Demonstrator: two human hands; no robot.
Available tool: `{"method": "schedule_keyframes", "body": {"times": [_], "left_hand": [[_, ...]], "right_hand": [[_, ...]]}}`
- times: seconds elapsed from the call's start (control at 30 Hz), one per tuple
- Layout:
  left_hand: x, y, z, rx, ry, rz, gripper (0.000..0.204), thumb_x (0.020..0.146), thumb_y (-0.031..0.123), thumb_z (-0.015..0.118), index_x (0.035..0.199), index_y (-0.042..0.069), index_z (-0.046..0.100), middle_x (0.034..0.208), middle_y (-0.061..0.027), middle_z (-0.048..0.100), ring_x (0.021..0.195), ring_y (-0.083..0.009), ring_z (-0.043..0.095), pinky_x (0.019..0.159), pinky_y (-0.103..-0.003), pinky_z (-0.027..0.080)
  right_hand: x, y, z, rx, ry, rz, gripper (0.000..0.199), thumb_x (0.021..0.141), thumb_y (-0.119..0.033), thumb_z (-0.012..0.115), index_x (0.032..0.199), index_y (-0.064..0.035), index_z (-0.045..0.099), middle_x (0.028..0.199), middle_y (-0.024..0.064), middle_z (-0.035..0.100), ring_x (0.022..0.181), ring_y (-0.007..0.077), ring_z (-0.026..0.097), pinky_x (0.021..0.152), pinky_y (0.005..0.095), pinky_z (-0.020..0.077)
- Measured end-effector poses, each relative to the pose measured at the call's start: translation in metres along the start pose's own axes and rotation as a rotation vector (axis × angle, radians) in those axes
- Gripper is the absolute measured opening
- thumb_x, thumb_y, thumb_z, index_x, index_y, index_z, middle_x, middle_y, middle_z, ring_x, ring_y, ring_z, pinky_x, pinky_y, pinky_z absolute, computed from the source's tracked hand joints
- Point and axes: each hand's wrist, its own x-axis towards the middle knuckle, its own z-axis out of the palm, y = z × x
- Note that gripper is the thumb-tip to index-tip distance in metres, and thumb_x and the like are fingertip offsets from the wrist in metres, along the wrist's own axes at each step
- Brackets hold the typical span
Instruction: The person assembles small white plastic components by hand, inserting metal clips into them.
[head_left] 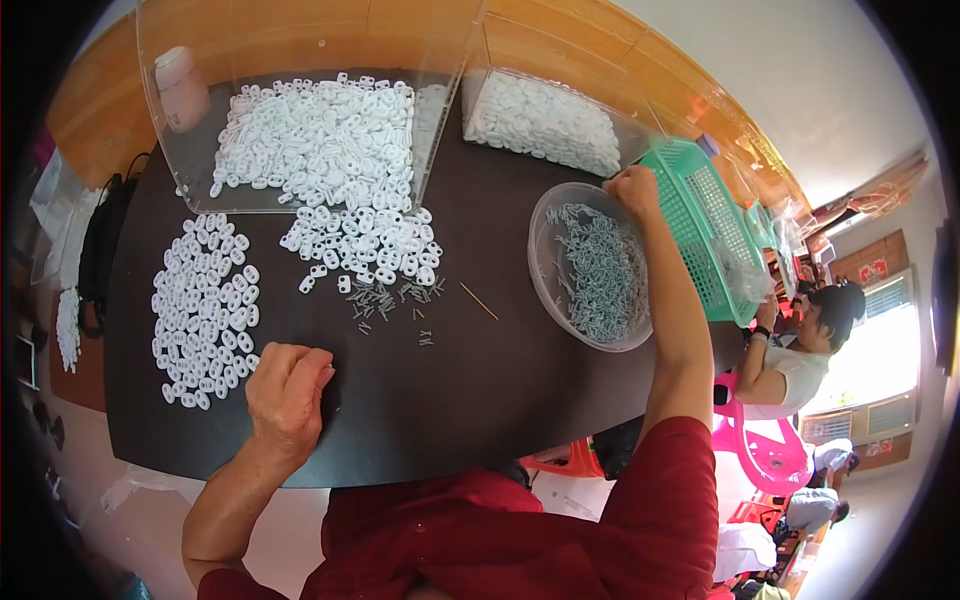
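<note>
The right hand point(632, 190) is stretched out to the far rim of the round clear plastic bowl of small grey metal screws point(592, 266), its fingers curled in over the heap as if pinching some up; what they actually hold I cannot tell, since the knuckles cover the fingertips. The left hand point(288, 388) rests on the near part of the dark oval table point(480, 390), loosely clenched, with nothing visible in it, just right of a spread of small white oval plastic pieces point(203, 312). To do this well, I would judge it best to lift only a small pinch of screws and set them by the loose grey screws point(392, 300) lying mid-table, below a second patch of white pieces point(365, 243). Farther off, a clear plastic bin point(300, 120) holds more white pieces, and a green plastic basket point(705, 222) stands right of the bowl. The basket's contents are hard to make out.
</note>
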Motion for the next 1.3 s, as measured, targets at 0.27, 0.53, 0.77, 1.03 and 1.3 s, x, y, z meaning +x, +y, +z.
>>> {"method": "schedule_keyframes", "body": {"times": [0.27,0.53,0.77,1.03,1.3], "left_hand": [[0.001,0.004,-0.001,-0.068,0.031,0.018,0.018,0.067,-0.009,0.067,0.08,0.0,0.058,0.069,-0.01,0.053,0.059,-0.0259,0.052,0.05,-0.033,0.04],[0.0,-0.007,0.004,-0.099,0.054,-0.032,0.018,0.069,-0.006,0.068,0.082,0.001,0.058,0.068,-0.0084,0.052,0.059,-0.025,0.051,0.049,-0.033,0.04],[-0.011,-0.002,-0.006,-0.141,0.062,-0.043,0.021,0.069,-0.006,0.068,0.084,0.002,0.057,0.069,-0.008,0.051,0.061,-0.0246,0.053,0.05,-0.034,0.041],[-0.012,0.003,-0.02,-0.268,0.013,-0.22,0.008,0.081,0.001,0.064,0.086,0.0,0.059,0.074,-0.0065,0.056,0.061,-0.017,0.052,0.054,-0.026,0.041],[-0.034,0.01,-0.025,-0.727,0.066,-0.612,0.006,0.085,0.004,0.063,0.088,-0.001,0.06,0.075,-0.0012,0.058,0.065,-0.0074,0.051,0.059,-0.021,0.042]], "right_hand": [[-0.045,-0.091,-0.075,0.039,0.49,-0.477,0.022,0.075,-0.022,0.068,0.077,0.0002,0.065,0.071,0.0146,0.066,0.067,0.0251,0.063,0.064,0.0332,0.0478],[0.017,-0.142,-0.1,-0.229,0.661,-0.442,0.032,0.081,-0.03,0.061,0.1,-0.0056,0.067,0.089,0.0155,0.068,0.083,0.0296,0.066,0.074,0.039,0.0493],[-0.144,-0.197,-0.049,0.461,0.141,-0.521,0.014,0.08,-0.006,0.063,0.093,-0.0029,0.069,0.083,0.0063,0.067,0.078,0.0142,0.062,0.072,0.0254,0.0464],[-0.195,-0.252,-0.003,0.375,0.004,-0.902,0.011,0.072,-0.007,0.069,0.083,-0.0067,0.068,0.074,0.0071,0.061,0.074,0.0237,0.057,0.065,0.0329,0.0455],[-0.197,-0.257,0.019,0.2,0.067,-1.011,0.011,0.069,-0.008,0.069,0.079,-0.0108,0.066,0.067,0.0059,0.055,0.071,0.0252,0.055,0.062,0.0377,0.0443]]}}
